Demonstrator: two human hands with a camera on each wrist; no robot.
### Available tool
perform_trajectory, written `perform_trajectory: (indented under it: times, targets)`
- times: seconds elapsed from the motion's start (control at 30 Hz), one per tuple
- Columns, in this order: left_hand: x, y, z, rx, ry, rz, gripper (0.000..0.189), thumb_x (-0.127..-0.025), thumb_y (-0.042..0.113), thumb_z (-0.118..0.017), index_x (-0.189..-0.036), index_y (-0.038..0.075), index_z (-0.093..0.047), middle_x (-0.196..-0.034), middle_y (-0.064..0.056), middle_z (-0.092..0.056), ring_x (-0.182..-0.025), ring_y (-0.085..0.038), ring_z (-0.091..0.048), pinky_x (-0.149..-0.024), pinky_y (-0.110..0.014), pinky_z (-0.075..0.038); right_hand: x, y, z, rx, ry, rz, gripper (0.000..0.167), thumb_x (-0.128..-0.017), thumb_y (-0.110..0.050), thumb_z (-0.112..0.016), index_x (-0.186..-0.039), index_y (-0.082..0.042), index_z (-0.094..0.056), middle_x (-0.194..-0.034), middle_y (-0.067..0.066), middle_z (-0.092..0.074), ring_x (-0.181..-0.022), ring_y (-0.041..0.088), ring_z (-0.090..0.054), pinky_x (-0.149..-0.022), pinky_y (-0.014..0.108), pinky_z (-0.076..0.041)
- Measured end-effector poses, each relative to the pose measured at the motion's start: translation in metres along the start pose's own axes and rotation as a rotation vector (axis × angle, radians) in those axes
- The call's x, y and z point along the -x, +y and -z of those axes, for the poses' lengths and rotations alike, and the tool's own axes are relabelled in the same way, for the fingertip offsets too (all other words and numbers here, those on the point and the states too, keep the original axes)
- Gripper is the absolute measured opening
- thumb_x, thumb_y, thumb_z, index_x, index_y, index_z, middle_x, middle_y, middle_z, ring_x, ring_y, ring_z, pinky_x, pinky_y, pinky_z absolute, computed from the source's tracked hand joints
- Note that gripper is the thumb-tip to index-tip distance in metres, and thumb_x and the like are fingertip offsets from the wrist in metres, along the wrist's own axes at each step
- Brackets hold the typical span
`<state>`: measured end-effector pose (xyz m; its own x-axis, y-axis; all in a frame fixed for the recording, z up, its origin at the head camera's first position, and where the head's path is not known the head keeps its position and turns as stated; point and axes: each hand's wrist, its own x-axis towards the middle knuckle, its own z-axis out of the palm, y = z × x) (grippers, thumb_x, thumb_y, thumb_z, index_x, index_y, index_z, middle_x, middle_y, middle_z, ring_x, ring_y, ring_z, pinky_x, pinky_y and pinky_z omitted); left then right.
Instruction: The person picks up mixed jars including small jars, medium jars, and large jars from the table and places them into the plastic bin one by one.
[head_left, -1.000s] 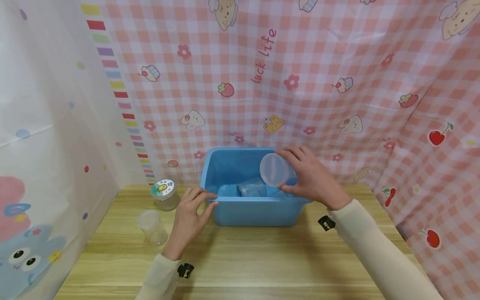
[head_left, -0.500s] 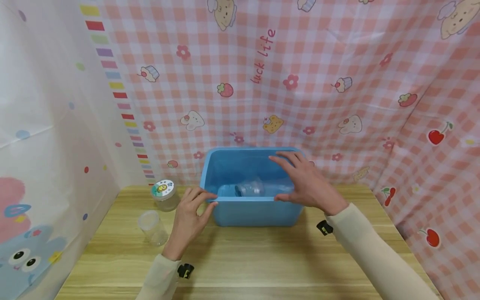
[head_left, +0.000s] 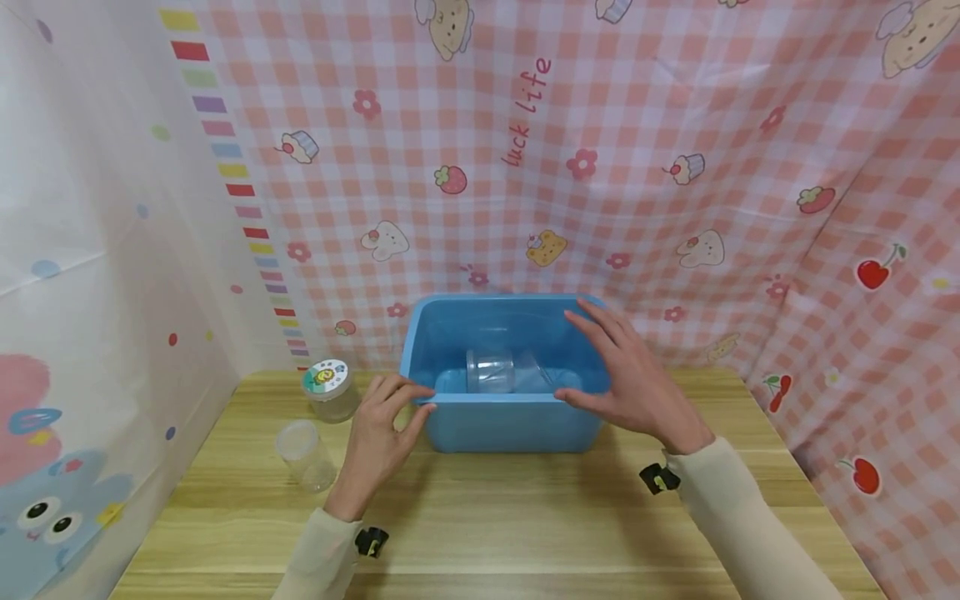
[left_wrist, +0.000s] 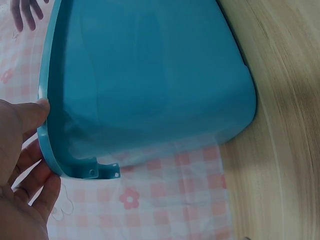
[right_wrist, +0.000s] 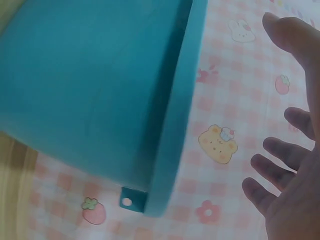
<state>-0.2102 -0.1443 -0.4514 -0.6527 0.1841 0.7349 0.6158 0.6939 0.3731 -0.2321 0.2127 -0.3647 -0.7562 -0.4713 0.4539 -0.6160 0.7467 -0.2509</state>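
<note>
A blue plastic bin (head_left: 517, 425) stands on the table. My left hand (head_left: 384, 433) pinches its front left corner rim; in the left wrist view, thumb and fingers (left_wrist: 34, 116) are on either side of that rim. My right hand (head_left: 637, 375) hovers over the bin's right end, fingers spread and holding nothing. From the right wrist, the bent, apart fingers (right_wrist: 280, 155) show beside the bin wall. Inside the bin a clear plastic jar (head_left: 491, 372) lies on its side, with another clear jar (head_left: 534, 373) against it, partly hidden by the front wall.
Left of the bin, a clear jar with a printed lid (head_left: 330, 390) stands on the wooden table (head_left: 510, 517). In front of it is a taller clear jar with a pale lid (head_left: 306, 455). A pink checked cloth (head_left: 480, 208) hangs close behind the bin.
My right hand has let go of a clear jar, which dropped into the bin, and then drawn slightly right. The jars inside have shifted. My left hand has stayed on the rim.
</note>
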Motion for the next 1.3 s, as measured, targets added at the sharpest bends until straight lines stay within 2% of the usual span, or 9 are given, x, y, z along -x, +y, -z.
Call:
perform_trajectory:
  times: [0.33, 0.47, 0.73, 0.87, 1.07, 1.3]
  targets:
    - [0.001, 0.0, 0.001, -0.009, -0.013, 0.01, 0.016, -0.087, 0.015, -0.084, -0.102, 0.014, -0.078, -0.097, 0.0, -0.067, -0.096, -0.019, -0.057, -0.081, -0.035, -0.049, 0.021, 0.004, -0.016, -0.039, 0.162, 0.005, 0.101, -0.077, -0.043, -0.09, -0.159, -0.019, -0.037, -0.166, 0.007, -0.035, -0.151, 0.035, -0.034, -0.118, 0.063, -0.033]
    - [0.002, 0.0, 0.0, -0.001, -0.022, 0.021, 0.015, -0.088, 0.017, -0.082, -0.102, 0.014, -0.078, -0.098, 0.001, -0.067, -0.096, -0.018, -0.057, -0.082, -0.035, -0.05, 0.028, 0.005, -0.023, -0.061, 0.186, -0.02, 0.099, -0.076, -0.042, -0.09, -0.158, -0.019, -0.039, -0.164, 0.009, -0.039, -0.151, 0.038, -0.035, -0.118, 0.065, -0.032]
    - [0.001, 0.002, -0.001, 0.002, -0.013, 0.009, 0.016, -0.087, 0.016, -0.083, -0.102, 0.014, -0.078, -0.098, 0.001, -0.067, -0.096, -0.018, -0.057, -0.081, -0.034, -0.049, 0.04, 0.008, -0.035, -0.087, 0.241, -0.057, 0.095, -0.076, -0.035, -0.092, -0.156, -0.016, -0.044, -0.158, 0.014, -0.046, -0.146, 0.038, -0.041, -0.113, 0.064, -0.038]
    - [0.0, 0.002, -0.001, 0.006, -0.009, 0.006, 0.015, -0.088, 0.017, -0.083, -0.102, 0.014, -0.078, -0.098, 0.001, -0.068, -0.096, -0.018, -0.057, -0.081, -0.034, -0.049, 0.044, 0.009, -0.042, -0.09, 0.277, -0.066, 0.087, -0.077, -0.031, -0.091, -0.152, -0.014, -0.05, -0.154, 0.014, -0.05, -0.143, 0.038, -0.045, -0.112, 0.064, -0.04]
    - [0.0, 0.0, 0.0, 0.008, 0.002, 0.002, 0.016, -0.087, 0.016, -0.083, -0.101, 0.013, -0.078, -0.098, 0.0, -0.068, -0.096, -0.019, -0.057, -0.081, -0.033, -0.048, 0.047, 0.009, -0.051, -0.101, 0.309, -0.056, 0.075, -0.078, -0.026, -0.091, -0.144, -0.011, -0.058, -0.147, 0.013, -0.057, -0.136, 0.034, -0.051, -0.105, 0.061, -0.049]
    - [0.0, 0.001, 0.0, 0.006, 0.002, 0.012, 0.018, -0.085, 0.013, -0.085, -0.102, 0.014, -0.078, -0.098, 0.0, -0.067, -0.095, -0.019, -0.057, -0.081, -0.034, -0.048, 0.05, 0.006, -0.058, -0.115, 0.334, -0.089, 0.061, -0.078, -0.022, -0.091, -0.133, -0.009, -0.067, -0.137, 0.011, -0.064, -0.129, 0.032, -0.058, -0.104, 0.062, -0.05]
